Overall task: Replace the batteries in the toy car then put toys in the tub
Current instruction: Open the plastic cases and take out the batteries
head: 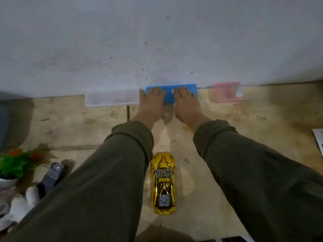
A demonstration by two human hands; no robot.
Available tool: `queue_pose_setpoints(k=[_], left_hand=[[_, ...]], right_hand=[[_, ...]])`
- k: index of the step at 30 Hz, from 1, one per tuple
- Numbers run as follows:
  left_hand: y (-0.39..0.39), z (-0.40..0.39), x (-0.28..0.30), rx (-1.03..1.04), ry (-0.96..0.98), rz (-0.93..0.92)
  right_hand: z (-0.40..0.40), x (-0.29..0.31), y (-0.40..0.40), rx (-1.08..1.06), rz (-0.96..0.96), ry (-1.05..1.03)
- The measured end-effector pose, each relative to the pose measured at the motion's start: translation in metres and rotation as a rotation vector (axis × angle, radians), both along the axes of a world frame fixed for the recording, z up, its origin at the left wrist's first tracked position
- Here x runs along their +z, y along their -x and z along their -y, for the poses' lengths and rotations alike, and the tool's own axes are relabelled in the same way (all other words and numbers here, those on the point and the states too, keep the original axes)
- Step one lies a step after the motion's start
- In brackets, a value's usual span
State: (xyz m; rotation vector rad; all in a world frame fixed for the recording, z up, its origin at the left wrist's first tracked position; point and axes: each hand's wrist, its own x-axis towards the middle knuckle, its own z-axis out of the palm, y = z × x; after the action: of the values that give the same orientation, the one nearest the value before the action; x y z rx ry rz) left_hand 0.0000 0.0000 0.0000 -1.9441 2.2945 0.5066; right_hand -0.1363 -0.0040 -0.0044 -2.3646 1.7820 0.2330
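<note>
A shiny gold toy car [163,182] stands on the wooden table [244,116], between my two forearms and pointing away from me. At the back, against the wall, sits a blue plastic box [169,96]. My left hand [151,103] and my right hand [187,103] lie side by side on top of it, fingers reaching to its far edge. The hands cover most of the box, and my thumbs are hidden.
A translucent white box [111,98] sits left of the blue one and a pink box [225,92] to its right, both against the grey wall. At the left edge are a potted plant [15,165], a black object [52,175] and a white plush toy [22,203].
</note>
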Motion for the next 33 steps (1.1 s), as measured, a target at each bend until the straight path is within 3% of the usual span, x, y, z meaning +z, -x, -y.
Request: queue_pose_setpoints(k=[5, 7, 10, 18, 22, 27, 33], left_hand=[[0.011, 0.01, -0.014, 0.094, 0.102, 0.038], [0.014, 0.011, -0.017, 0.108, 0.153, 0.052], [0.018, 0.015, -0.019, 0.147, 0.196, 0.069], [0.028, 0.014, -0.023, 0.234, 0.241, 0.081], [0.029, 0.01, -0.024, 0.252, 0.271, 0.083], [0.026, -0.003, -0.032, 0.286, 0.478, 0.049], [0.019, -0.001, -0.02, 0.275, 0.263, 0.095]], right_hand=[[0.01, -0.014, 0.001, 0.093, -0.086, 0.086], [0.014, -0.025, 0.001, 0.15, -0.177, 0.224], [0.019, -0.033, 0.006, 0.215, -0.366, 0.274], [0.036, -0.039, 0.019, 0.422, -0.468, 0.454], [0.039, -0.028, 0.03, 0.544, -0.381, 0.365], [0.061, 0.003, 0.049, 0.636, 0.04, 0.561], [0.068, 0.013, 0.038, 0.435, 0.153, 0.642]])
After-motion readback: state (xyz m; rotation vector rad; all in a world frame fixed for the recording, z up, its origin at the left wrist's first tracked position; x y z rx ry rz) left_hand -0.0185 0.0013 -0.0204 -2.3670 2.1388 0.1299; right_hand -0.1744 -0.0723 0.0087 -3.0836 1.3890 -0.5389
